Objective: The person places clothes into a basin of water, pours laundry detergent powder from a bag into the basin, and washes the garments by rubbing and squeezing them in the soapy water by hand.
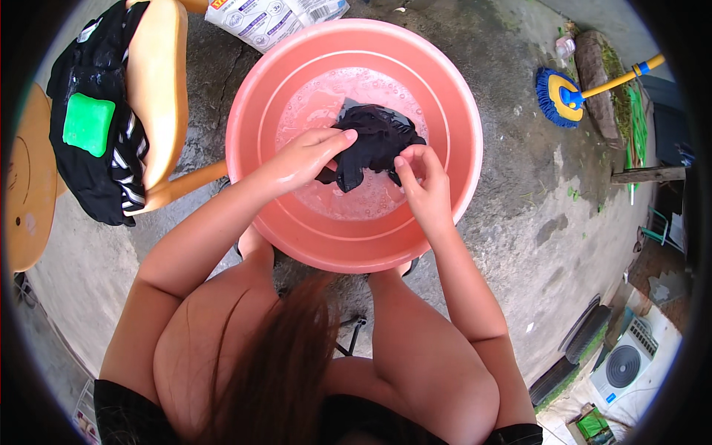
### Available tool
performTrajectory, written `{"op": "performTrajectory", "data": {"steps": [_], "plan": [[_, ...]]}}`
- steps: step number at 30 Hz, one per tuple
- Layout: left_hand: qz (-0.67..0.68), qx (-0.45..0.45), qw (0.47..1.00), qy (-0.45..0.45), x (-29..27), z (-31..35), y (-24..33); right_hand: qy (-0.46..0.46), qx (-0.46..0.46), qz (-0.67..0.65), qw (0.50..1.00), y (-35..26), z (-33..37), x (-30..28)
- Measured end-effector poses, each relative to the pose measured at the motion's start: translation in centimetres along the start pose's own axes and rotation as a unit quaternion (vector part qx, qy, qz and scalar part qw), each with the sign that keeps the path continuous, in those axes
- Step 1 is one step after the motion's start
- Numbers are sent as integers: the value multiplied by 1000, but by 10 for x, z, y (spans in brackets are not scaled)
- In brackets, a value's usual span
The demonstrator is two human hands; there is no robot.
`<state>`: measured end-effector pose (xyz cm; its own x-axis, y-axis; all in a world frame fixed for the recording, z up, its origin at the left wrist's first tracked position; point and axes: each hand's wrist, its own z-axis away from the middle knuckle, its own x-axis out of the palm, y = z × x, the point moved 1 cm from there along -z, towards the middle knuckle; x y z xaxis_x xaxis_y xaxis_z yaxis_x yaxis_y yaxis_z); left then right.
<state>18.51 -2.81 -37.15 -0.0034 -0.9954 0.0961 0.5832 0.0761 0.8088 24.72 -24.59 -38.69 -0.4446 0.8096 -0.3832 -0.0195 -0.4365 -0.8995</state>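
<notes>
A wet black garment [377, 141] is bunched up in the middle of a large round pink basin [356, 248], over soapy water with bubbles. My left hand [315, 154] grips the garment's left side, thumb laid across the top of the cloth. At the right edge of the cloth my right hand [424, 178] pinches a bit of it between thumb and fingertips. The garment's lower folds hang toward the water. Its exact kind cannot be made out.
Left of the basin, a yellow chair [159, 89] bears black clothing [70, 163] with a green soap bar [89, 124] on top. A printed plastic package [274, 21] lies behind the basin. A blue-and-yellow brush mop [561, 98] rests on the wet concrete floor [519, 185] at right.
</notes>
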Motion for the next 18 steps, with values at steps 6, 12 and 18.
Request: {"op": "performTrajectory", "data": {"steps": [6, 12, 18], "plan": [[-48, 51, 996, -48, 11, 4, -15, -132, 54, -174, 974, -6, 11, 15], [-350, 223, 907, -76, 26, 18, -5, -166, 81, -173, 967, 0, 11, 14], [-321, 215, 917, -99, 30, 17, -28, -204, 43, -32, 978, 7, 15, 15]]}}
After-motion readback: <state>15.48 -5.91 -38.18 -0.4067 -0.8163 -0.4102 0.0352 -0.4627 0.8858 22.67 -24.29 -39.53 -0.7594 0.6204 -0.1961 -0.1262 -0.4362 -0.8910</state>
